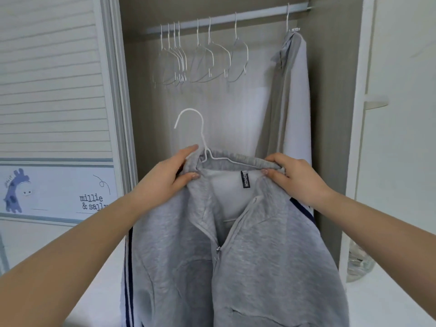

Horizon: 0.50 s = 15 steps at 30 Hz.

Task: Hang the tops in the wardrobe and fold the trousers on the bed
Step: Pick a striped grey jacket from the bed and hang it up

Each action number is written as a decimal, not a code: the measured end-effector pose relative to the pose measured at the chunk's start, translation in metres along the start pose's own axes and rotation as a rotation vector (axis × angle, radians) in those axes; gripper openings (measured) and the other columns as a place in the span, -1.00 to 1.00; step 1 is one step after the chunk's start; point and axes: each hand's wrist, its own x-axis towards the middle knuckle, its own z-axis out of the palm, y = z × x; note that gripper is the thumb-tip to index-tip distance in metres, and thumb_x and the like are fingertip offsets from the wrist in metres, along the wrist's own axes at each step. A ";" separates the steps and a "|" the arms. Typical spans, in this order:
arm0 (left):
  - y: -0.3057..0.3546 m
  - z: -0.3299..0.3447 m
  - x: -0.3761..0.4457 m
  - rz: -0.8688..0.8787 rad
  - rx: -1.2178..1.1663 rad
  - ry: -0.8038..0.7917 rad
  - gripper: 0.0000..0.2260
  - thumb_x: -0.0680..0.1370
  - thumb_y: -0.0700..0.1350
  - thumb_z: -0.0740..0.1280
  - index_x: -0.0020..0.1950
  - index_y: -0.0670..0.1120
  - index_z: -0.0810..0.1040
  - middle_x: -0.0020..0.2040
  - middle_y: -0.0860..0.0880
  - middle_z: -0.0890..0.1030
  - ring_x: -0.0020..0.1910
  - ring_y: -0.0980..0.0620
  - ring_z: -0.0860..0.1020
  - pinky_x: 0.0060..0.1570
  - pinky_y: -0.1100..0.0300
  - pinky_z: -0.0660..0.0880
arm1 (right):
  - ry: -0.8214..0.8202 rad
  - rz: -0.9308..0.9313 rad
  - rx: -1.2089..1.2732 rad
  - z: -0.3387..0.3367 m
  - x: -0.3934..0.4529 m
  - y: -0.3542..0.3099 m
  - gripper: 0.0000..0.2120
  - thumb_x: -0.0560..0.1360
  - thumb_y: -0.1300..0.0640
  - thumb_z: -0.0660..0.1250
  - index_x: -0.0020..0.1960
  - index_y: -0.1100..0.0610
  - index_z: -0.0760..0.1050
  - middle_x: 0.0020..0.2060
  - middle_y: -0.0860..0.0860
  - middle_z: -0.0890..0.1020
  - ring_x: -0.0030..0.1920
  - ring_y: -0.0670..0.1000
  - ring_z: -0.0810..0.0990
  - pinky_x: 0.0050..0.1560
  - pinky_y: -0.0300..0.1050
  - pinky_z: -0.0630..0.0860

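Fingers (pixel 188 151) of the left hand (pixel 169 171) are curled over the left end of a grey zip jacket's collar, with the thumb pressed against the fabric from the near side, so that the collar is pinched between them. On the other side, the right hand (pixel 292 175) is closed on the right end of the collar in the same way, thumb in front and fingers wrapped behind.

The grey zip jacket (pixel 236 267) is held up between the two hands in front of the open wardrobe (pixel 330 90), well below the rail (pixel 236 16). It is carried on a white wire hanger (pixel 195 128), whose hook stands upright above the collar, near the left hand, and is caught on nothing. The zip is open at the top and closed lower down (the slider is seen about mid-chest). A black label is sewn inside the neck, and dark stripes are seen along both sleeves.

On the rail, a row of empty wire hangers (pixel 200 57) is hung toward the left and middle. At the right end, a second grey garment (pixel 292 95) is hung on its own hanger, against the wardrobe's side wall.

To the left, a slatted sliding door (pixel 52 79) is seen, with a printed panel (pixel 59 190) showing a blue cartoon animal and some lettering. At the lower right, a clear plastic bottle (pixel 361 263) is partly visible beside the wardrobe frame.
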 end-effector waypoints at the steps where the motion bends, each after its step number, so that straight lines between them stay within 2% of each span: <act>1: -0.005 0.000 -0.007 0.004 -0.004 -0.010 -0.52 0.54 0.11 0.24 0.45 0.18 0.24 0.16 0.18 0.56 0.08 0.24 0.55 0.09 0.34 0.44 | -0.013 -0.013 -0.004 0.000 0.000 -0.001 -0.83 0.55 0.00 0.27 0.10 0.03 0.51 -0.27 -0.03 0.63 -0.38 -0.08 0.53 -0.36 -0.36 0.37; 3: -0.011 0.004 -0.021 -0.011 -0.068 -0.016 -0.61 0.56 0.09 0.21 0.39 0.13 0.36 0.12 0.35 0.53 0.07 0.38 0.51 0.00 0.53 0.38 | -0.033 -0.026 -0.001 0.003 -0.001 -0.002 -0.80 0.57 0.00 0.24 0.13 0.04 0.53 -0.20 -0.02 0.65 -0.26 -0.03 0.58 -0.27 -0.31 0.41; 4: -0.012 0.008 -0.028 -0.032 -0.112 -0.003 -0.65 0.58 0.04 0.21 0.37 0.09 0.40 0.08 0.38 0.54 0.05 0.40 0.51 -0.02 0.56 0.35 | -0.041 -0.029 -0.003 0.004 -0.003 -0.002 -0.79 0.58 -0.01 0.22 0.13 0.04 0.53 -0.16 -0.03 0.66 -0.19 -0.03 0.60 -0.19 -0.27 0.44; 7: -0.009 0.020 -0.041 -0.068 -0.220 0.045 -0.68 0.59 -0.01 0.20 0.35 0.03 0.46 0.09 0.34 0.57 0.03 0.35 0.54 -0.02 0.55 0.36 | -0.056 -0.043 -0.054 0.006 -0.003 -0.002 -0.77 0.59 -0.02 0.18 0.09 0.03 0.56 -0.12 -0.04 0.67 -0.10 -0.02 0.61 -0.07 -0.22 0.45; 11: 0.007 0.015 -0.030 -0.020 -0.238 -0.006 -0.72 0.57 0.06 0.19 0.27 0.25 0.41 0.09 0.37 0.57 0.06 0.36 0.54 0.00 0.53 0.37 | -0.015 -0.025 -0.096 -0.006 0.013 -0.001 -0.76 0.60 -0.01 0.19 0.09 0.04 0.59 -0.07 -0.05 0.68 -0.04 0.00 0.61 -0.01 -0.17 0.44; 15: 0.026 0.015 -0.003 0.051 -0.190 -0.116 -0.64 0.61 -0.01 0.20 0.40 0.17 0.35 0.22 0.30 0.53 0.19 0.39 0.47 0.14 0.49 0.36 | 0.014 -0.002 -0.080 -0.009 0.035 -0.016 -0.76 0.61 0.03 0.19 0.07 0.09 0.59 -0.04 -0.01 0.67 -0.01 0.02 0.58 -0.05 -0.22 0.38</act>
